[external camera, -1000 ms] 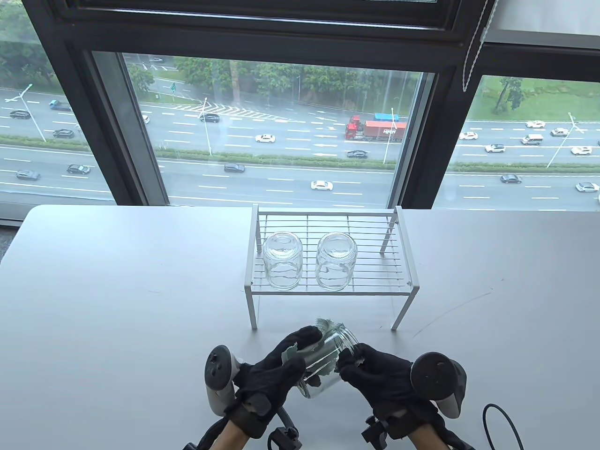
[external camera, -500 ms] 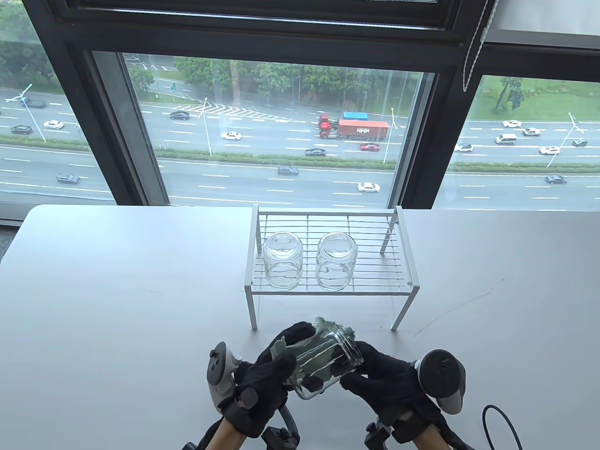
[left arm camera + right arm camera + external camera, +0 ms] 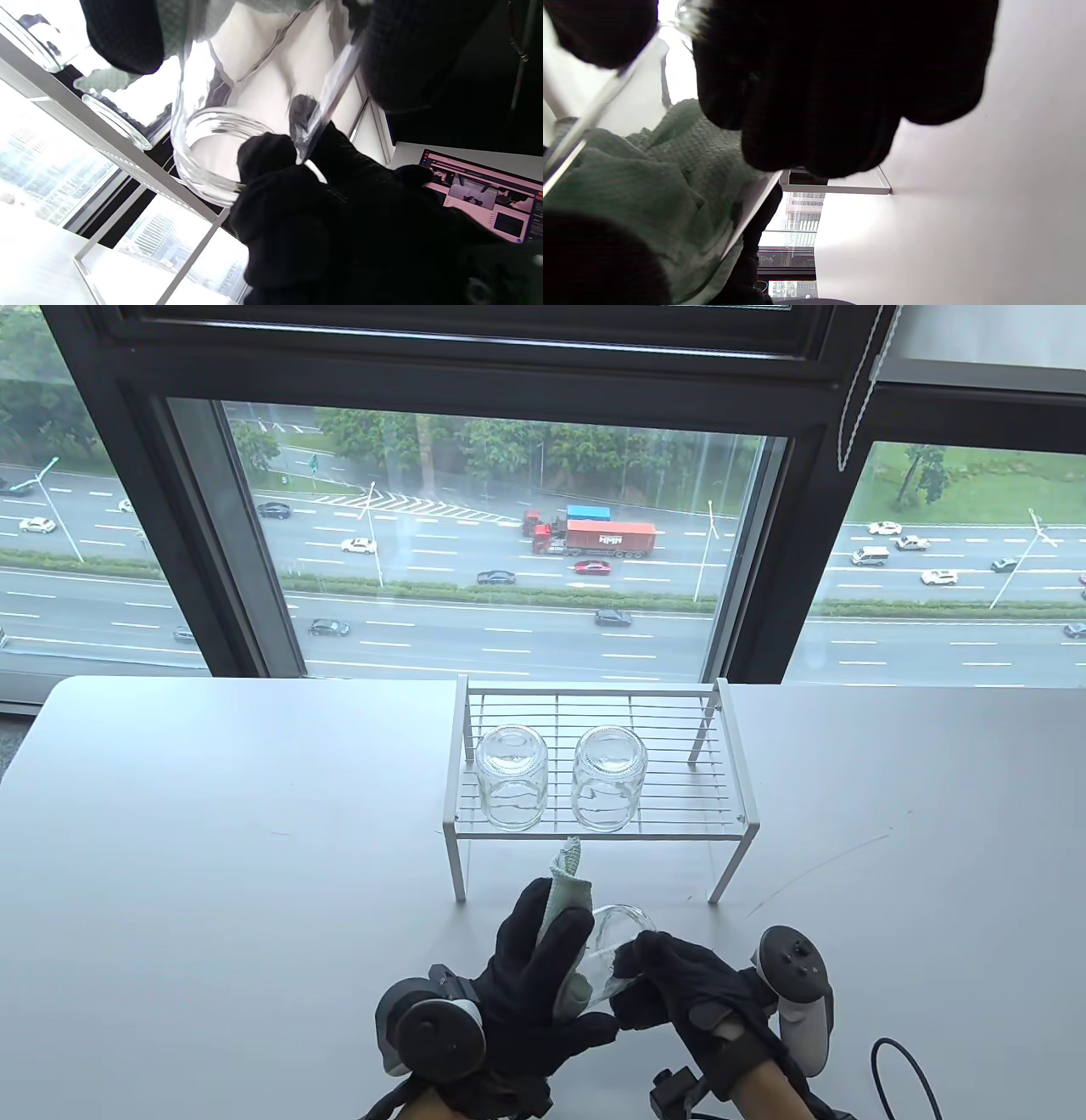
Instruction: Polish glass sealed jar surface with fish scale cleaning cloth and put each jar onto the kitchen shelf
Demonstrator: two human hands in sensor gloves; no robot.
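A clear glass jar (image 3: 622,929) lies tilted between both hands, just above the table in front of the shelf. My left hand (image 3: 551,950) lies over the jar's left side, fingers wrapped round it and pressing the pale green fish scale cloth (image 3: 567,881) against the glass. My right hand (image 3: 670,984) grips the jar near its open rim (image 3: 212,144). In the right wrist view the cloth (image 3: 649,182) shows through the glass below my right fingers (image 3: 818,84). Two more jars (image 3: 509,776) (image 3: 607,776) stand upside down on the white wire shelf (image 3: 594,830).
The shelf stands mid-table with bare wire to the right of the jars. The grey table (image 3: 212,857) runs up to a large window. A black cable (image 3: 908,1069) loops at the front right. A laptop screen (image 3: 479,190) shows in the left wrist view.
My left hand has rolled over the jar, its back and tracker now facing up, and the cloth has slid up the glass. My right hand has turned with the jar's rim.
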